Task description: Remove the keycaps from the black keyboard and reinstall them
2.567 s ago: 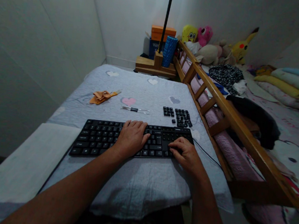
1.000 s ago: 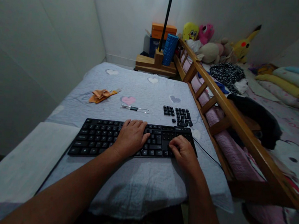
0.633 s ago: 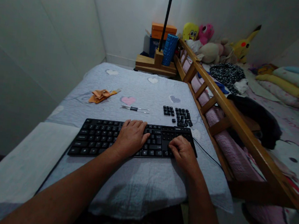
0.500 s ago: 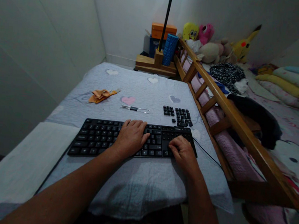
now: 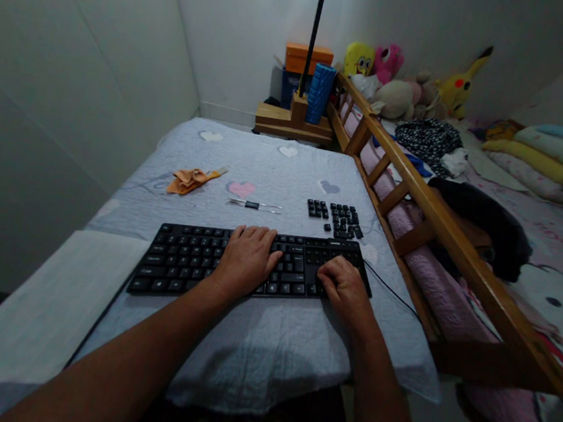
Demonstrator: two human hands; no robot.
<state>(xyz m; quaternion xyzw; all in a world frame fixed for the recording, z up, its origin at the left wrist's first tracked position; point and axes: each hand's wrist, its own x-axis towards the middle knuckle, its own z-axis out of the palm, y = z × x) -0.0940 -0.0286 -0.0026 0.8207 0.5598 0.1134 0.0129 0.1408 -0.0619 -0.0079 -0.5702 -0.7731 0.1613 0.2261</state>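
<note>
A black keyboard [image 5: 186, 255] lies across the cloth-covered table in front of me. My left hand [image 5: 247, 256] rests flat on its middle, fingers stretched toward the far edge and thumb out to the side. Over the keyboard's right end, my right hand [image 5: 343, 283] is closed, thumb and fingertips together near the arrow-key area; whatever they pinch is hidden. The number-pad area near that hand looks stripped of keycaps. Beyond the keyboard sit several loose black keycaps [image 5: 344, 219] in two clusters. A keycap puller [image 5: 252, 204] with thin wire ends lies left of them.
A crumpled orange cloth with a brush [image 5: 191, 180] lies at the back left. White sheeting [image 5: 51, 294] covers the left side. The keyboard's cable [image 5: 394, 291] runs right, toward a wooden bed rail [image 5: 414, 191]. Plush toys and bedding lie beyond the rail.
</note>
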